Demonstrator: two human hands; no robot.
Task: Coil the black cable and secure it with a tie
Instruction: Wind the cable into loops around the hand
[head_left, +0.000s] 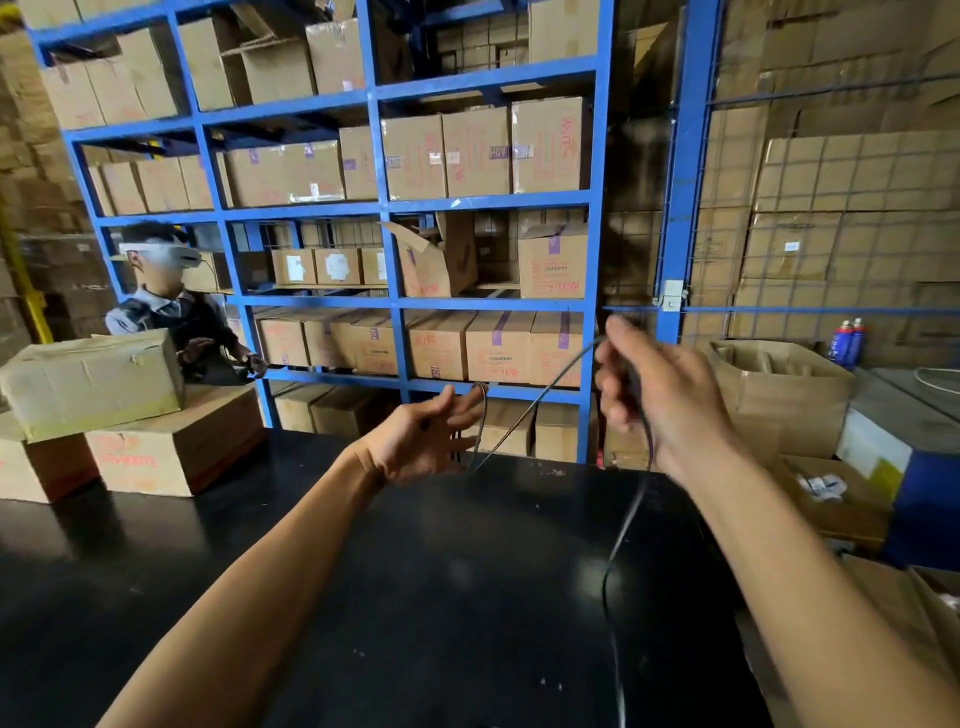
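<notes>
Head view: thin black cable (524, 415) looped between right hand (660, 400), fist-gripped, and left hand (421, 436), fingers spread.

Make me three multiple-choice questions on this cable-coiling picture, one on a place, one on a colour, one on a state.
1. Where does the black cable trail below the right hand?
A. over the black table
B. into a carton
C. onto a shelf

2. What colour is the shelving rack?
A. yellow
B. blue
C. grey

3. How is the left hand?
A. clenched in a fist
B. flat on the table
C. open, fingers spread

Answers: 1 A, the cable runs down across the dark tabletop. 2 B, its posts and beams are blue. 3 C, palm up, cable looping past the fingertips.
</notes>
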